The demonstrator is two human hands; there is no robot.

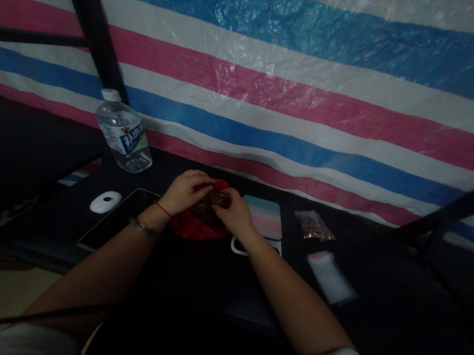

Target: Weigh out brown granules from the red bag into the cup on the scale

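A red plastic bag (194, 227) lies open on the dark table (186, 288), with small brown pieces (211, 200) heaped in its mouth. My left hand (186, 191) curls over the bag's top left edge, fingers closed on it. My right hand (234, 211) pinches at the brown pieces from the right; what sits between its fingers is too small to make out. Both hands touch the bag and nearly meet over it.
A water bottle (124, 132) leans at the back left. A white mouse (105, 201) and a dark tablet (113, 222) lie left of the bag. Right of it are a pink-and-blue pad (264, 216), a small filled bag (313, 225) and an empty clear bag (331, 278). A striped tarp (302, 92) hangs behind.
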